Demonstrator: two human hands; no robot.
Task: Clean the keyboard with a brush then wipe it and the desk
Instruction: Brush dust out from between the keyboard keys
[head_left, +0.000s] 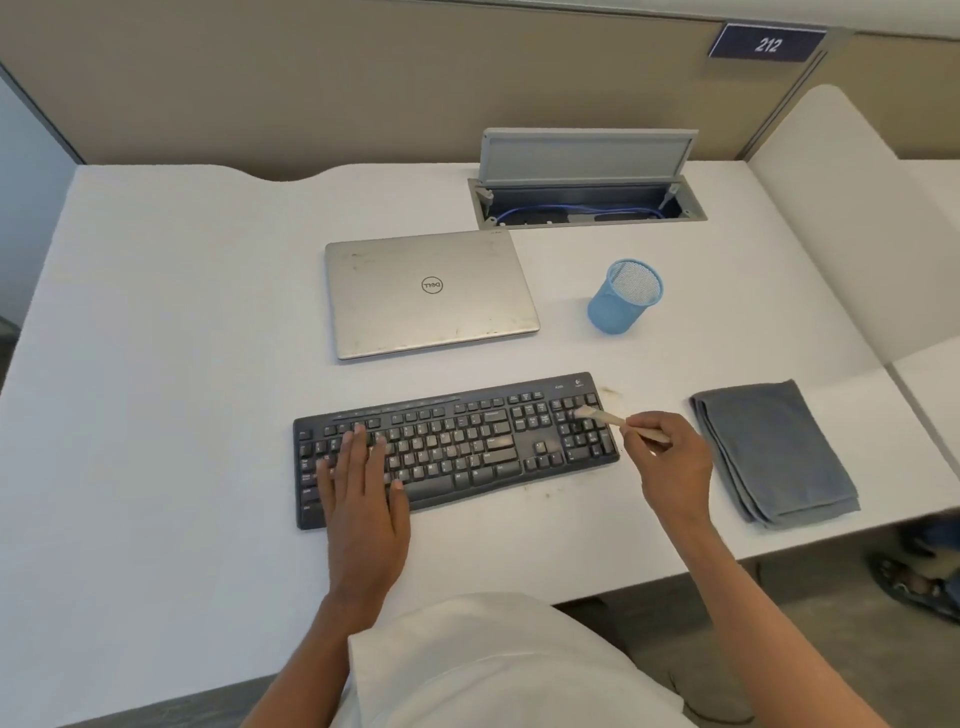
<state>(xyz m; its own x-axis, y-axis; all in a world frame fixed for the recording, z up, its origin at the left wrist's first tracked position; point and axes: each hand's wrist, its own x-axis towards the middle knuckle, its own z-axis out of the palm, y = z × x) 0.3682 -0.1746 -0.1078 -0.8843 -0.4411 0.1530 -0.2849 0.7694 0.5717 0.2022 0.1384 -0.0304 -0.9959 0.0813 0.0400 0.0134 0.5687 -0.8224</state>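
Beyond the white shirt (493, 670), the left grip (363, 483) lies flat, fingers spread, on the keyboard's (467, 441) left end, pressing it to the worktop (156, 364). The right grip (670, 457), just off the keyboard's right end, pinches the brush (608, 415), its bristles reaching left onto the number pad. The keyboard's long axis runs leftward from there, so the sweep likely goes that way.

The keyboard (457, 447) at centre is black with pale lettering. My brush (605, 415) at its right end is pale beige. The desk (156, 364) is white, with brownish specks beside the keyboard. At the right of the frame, the folded cloth (774, 452) is plain grey. Above, the laptop (431, 312) is silver and smudged, and the mesh cup (621, 306) is light blue. In the upper right, the sign (766, 44) is navy with white numerals. My shirt (493, 665) is white.
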